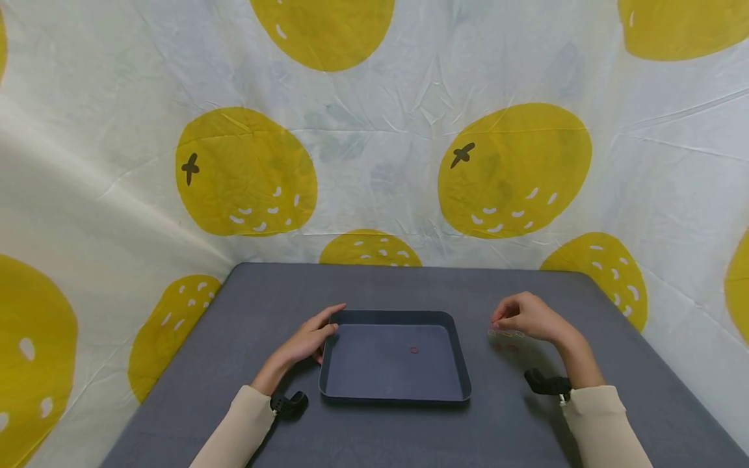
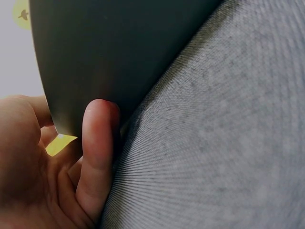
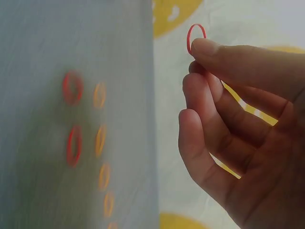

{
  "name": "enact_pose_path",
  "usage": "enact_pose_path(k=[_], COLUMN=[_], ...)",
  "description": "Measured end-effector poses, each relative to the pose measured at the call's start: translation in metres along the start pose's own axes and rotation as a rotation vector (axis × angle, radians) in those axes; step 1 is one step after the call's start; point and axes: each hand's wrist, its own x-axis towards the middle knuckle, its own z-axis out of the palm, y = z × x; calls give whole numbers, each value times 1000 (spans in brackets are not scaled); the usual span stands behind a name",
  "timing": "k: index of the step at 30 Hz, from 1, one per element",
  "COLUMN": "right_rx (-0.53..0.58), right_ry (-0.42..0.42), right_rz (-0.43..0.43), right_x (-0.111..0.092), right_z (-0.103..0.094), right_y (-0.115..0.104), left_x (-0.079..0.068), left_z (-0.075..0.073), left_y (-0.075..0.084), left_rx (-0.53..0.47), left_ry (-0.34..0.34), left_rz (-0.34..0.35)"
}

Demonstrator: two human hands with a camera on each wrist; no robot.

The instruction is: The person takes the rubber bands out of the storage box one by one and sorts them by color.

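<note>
My left hand (image 1: 305, 339) holds the left side of a dark rectangular tray (image 1: 389, 317), its thumb over the rim. In the left wrist view, the little finger lies against the outer wall of the tray (image 2: 124, 43), low by the cloth. One red rubber band (image 1: 411, 350) lies inside the tray, right of its middle. To the right of the tray, my right hand (image 1: 535, 316) is raised over the table. Its thumb and index finger pinch a red rubber band (image 3: 188, 40). Below are two more red rubber bands (image 3: 69, 145) and a row of several yellow-orange rubber bands (image 3: 97, 140).
Grey cloth covers the table (image 1: 281, 283), which the tray rests on. A white curtain (image 1: 374, 162) with big yellow fruit prints hangs behind and at both sides. Each wrist wears a black camera band (image 1: 547, 383) below a cream sleeve (image 1: 603, 422).
</note>
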Motion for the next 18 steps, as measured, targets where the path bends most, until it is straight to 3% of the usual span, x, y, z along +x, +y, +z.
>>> enact_pose_path(k=[8,18], right_rx=[-13,29], right_ry=[29,-33], right_rz=[59,108], right_x=[-26,-32], right_z=[-8,-7], right_y=[42,74], left_x=[0,1], left_z=[0,0], left_y=[0,0], left_rx=[-11,-17], left_ry=[0,-6], left_rz=[-4,-19])
